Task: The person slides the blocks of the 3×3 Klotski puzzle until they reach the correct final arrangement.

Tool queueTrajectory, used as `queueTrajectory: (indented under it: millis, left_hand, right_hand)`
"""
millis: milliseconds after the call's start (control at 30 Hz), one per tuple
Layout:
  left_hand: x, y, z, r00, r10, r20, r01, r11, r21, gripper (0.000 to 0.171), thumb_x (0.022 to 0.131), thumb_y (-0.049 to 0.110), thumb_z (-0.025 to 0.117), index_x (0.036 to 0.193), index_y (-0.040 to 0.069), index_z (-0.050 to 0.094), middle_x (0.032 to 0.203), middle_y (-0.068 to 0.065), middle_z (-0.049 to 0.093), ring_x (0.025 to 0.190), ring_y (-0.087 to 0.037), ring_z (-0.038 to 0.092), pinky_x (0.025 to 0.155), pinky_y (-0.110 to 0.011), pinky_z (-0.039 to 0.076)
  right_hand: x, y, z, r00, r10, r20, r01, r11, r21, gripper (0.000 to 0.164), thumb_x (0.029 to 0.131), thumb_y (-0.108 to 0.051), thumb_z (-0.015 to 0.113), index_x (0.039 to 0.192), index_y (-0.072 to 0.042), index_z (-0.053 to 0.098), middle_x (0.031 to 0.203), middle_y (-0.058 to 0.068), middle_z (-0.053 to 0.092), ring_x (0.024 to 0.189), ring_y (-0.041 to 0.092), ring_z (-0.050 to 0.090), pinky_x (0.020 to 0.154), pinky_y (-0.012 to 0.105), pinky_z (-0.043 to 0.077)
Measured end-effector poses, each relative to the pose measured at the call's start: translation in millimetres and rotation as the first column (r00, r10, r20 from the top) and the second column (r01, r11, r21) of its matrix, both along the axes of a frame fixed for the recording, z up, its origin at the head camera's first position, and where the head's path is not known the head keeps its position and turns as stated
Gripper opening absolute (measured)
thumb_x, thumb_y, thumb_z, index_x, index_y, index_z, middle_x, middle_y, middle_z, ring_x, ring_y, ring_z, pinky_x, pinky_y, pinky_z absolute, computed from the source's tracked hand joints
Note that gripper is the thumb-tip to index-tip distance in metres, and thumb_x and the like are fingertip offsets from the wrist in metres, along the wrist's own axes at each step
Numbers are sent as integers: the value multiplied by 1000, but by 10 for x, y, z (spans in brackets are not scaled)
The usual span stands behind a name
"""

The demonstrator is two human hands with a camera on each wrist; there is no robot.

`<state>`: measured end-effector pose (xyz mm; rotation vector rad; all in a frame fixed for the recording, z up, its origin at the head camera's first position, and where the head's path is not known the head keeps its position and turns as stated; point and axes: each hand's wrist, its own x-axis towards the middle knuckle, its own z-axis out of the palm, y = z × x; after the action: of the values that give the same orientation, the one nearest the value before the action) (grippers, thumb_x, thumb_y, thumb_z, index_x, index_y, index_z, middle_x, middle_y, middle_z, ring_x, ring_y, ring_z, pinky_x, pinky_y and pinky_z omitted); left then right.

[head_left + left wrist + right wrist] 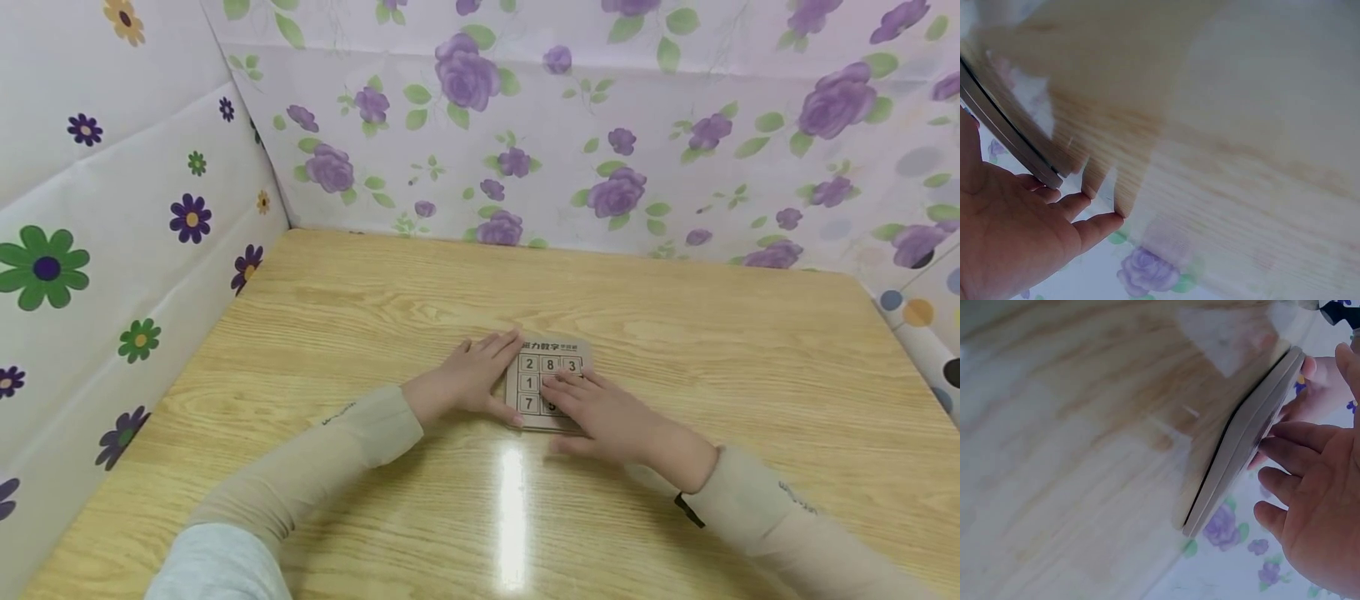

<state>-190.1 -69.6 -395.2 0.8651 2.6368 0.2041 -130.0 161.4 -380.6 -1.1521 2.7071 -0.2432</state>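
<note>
A square sliding number puzzle [528, 422] lies flat on the table, with numbered tiles in a light frame and dark lettering along its top. My left hand [471, 379] holds its left side, thumb at the near corner and forefinger by the far corner. In the left wrist view, other fingertips of the left hand [1029, 231] touch the tabletop beside the puzzle's edge. My right hand [611, 417] lies over the right part with fairly straight fingers on the tiles, hiding several of them. The right wrist view has the right hand [1319, 494] at the puzzle's face.
The wood-grain table [420, 275] is glossy, with a bright reflection in front of the puzzle. A cloth with purple flowers [465, 75] hangs along the back edge. Another flowered cloth [45, 267] covers the left side, and a dotted one [918, 312] the right.
</note>
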Motion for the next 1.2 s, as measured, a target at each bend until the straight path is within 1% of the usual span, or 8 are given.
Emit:
queueTrajectory:
  millis: [133, 300, 500, 667, 800, 1033, 1200]
  left_hand:
    - [0, -2, -10, 1000, 1, -3, -1, 1000, 1, 123, 67, 74, 65, 154, 15, 3, 161, -2, -2, 148, -27, 7, 117, -55, 11]
    - [-5, -8, -8, 1000, 1, -12, -1, 1000, 1, 123, 67, 74, 66, 154, 14, 4, 161, -3, -1, 148, -26, 7, 117, -55, 12]
    - [-10, -17, -5, 1000, -9, -28, 9, 1000, -6, 122, 67, 75, 65, 154, 14, 5, 161, -4, 0, 148, -27, 8, 117, -56, 13]
    - [-4, -19, 9, 1000, -7, -24, 6, 1000, -10, 122, 67, 75, 65, 154, 14, 5, 161, -3, 0, 147, -27, 8, 117, -56, 13]
    - [6, -11, 17, 1000, -5, -22, 5, 1000, -10, 122, 67, 74, 65, 154, 13, 5, 161, -4, 0, 147, -27, 8, 117, -56, 13]
    - [10, -2, 23, 1000, -6, -20, 6, 1000, -3, 122, 67, 74, 65, 154, 12, 6, 161, -5, 1, 147, -28, 8, 117, -56, 13]
    - [9, 5, 28, 1000, -1, -6, 1, 1000, -6, 122, 68, 74, 65, 154, 13, 5, 161, -4, 0, 148, -27, 7, 117, -55, 12]
  right_hand:
    - [14, 33, -10, 1000, -13, 1, 13, 1000, 0, 71, 92, -46, 56, 143, 0, 40, 150, 15, 37, 140, 37, 29, 116, 55, 19]
    - [15, 133, -21, 1000, -20, -22, 20, 1000, -10, 69, 92, -44, 57, 142, 0, 42, 149, 14, 40, 139, 36, 32, 115, 56, 21]
    - [13, 230, -10, 999, -28, -31, 28, 1000, -5, 69, 91, -47, 57, 141, -1, 43, 148, 14, 42, 138, 35, 33, 115, 56, 20]
    - [-13, 223, -3, 998, -17, -59, 16, 999, -28, 67, 91, -45, 57, 139, 0, 46, 145, 16, 44, 137, 37, 35, 114, 57, 21]
    - [-75, 162, -14, 997, -19, -81, 14, 998, -53, 65, 91, -44, 58, 139, 0, 46, 145, 17, 45, 136, 39, 35, 114, 56, 23]
    - [-197, 68, -24, 998, -48, -40, 46, 998, -42, 72, 91, -47, 56, 142, 1, 40, 148, 18, 39, 140, 37, 30, 116, 55, 21]
    - [-206, 61, -36, 999, -51, -15, 51, 999, -20, 72, 92, -48, 56, 143, 0, 40, 150, 16, 37, 141, 36, 29, 116, 55, 19]
